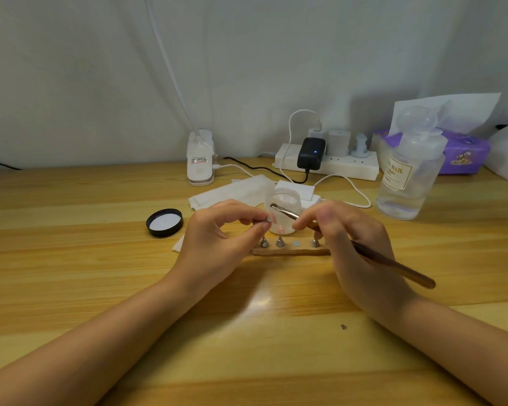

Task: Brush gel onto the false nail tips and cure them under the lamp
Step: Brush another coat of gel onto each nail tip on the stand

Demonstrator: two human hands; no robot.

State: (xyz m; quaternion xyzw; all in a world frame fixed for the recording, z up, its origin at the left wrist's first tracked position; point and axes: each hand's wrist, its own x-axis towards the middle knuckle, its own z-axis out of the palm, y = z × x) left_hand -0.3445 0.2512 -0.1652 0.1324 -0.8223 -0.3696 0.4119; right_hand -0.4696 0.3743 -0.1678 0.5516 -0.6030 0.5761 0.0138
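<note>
Though the left hand pinches a small metal stand carrying a pale nail tip, the tip is blurred and partly hidden by fingertips; the right hand grips one brush, its bristles raised just beside the tip, before an open jar; three cone stands show on the wooden holder, its right end hidden behind the right hand; one black lid lies apart, leftward.

Wooden table against a pale wall. At rear: white power strip carrying a black adapter and white chargers; purple tissue pack at right; black jar lid lying inverted at left.
</note>
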